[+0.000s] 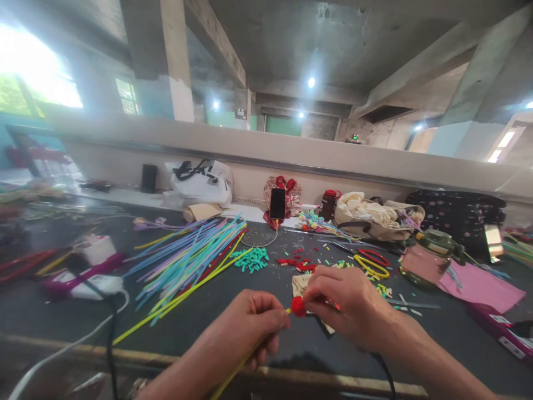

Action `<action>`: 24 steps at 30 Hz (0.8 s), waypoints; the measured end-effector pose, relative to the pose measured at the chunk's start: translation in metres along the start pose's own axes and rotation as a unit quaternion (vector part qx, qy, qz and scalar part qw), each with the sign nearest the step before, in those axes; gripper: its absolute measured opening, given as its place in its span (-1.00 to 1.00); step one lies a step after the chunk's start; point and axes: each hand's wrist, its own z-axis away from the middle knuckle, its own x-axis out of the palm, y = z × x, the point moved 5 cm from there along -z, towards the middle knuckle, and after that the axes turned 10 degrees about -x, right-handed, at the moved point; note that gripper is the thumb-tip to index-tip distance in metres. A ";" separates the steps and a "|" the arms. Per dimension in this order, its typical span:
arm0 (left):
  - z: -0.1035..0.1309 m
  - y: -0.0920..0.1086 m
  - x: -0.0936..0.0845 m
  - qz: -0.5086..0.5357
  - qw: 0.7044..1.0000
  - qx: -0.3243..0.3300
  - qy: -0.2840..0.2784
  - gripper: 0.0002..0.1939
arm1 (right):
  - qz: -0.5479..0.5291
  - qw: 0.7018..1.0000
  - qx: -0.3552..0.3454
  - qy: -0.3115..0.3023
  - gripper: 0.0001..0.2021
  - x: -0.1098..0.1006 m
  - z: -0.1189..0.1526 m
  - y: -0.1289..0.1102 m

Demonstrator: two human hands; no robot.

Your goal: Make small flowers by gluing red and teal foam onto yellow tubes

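Bare forearms (187,361) reach over the near edge of a dark surface (175,339), where the left hand (256,322) pinches a yellow stem (230,379) just beside a round red piece (298,306), itself gripped by the right hand (345,300) above the middle of that edge. Steady handling would seem to call for a light, close pinch, both hands in line, lest the thin stem bend. A beige patch (298,284) lies partly hidden beneath the right hand. Toward the left edge spreads a sheaf of colored stems (195,258), teal bits (252,260) beside it, red bits (302,265) farther right. A phone (277,204) stands near the far edge, its white cable (266,244) trailing forward. A black cord (385,368) below the right forearm could snag.
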 end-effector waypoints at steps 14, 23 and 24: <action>0.002 0.000 0.003 -0.084 0.996 0.028 0.022 -0.86 | 0.088 0.990 -0.026 -0.112 -0.87 0.012 -0.002 -0.009; 0.001 -0.002 0.002 -0.088 0.995 0.043 0.002 -0.83 | 0.085 0.985 -0.022 -0.147 -0.86 0.018 -0.003 -0.009; 0.001 -0.003 0.002 -0.089 0.995 0.045 -0.003 -0.84 | 0.085 0.985 -0.019 -0.150 -0.86 0.019 -0.002 -0.008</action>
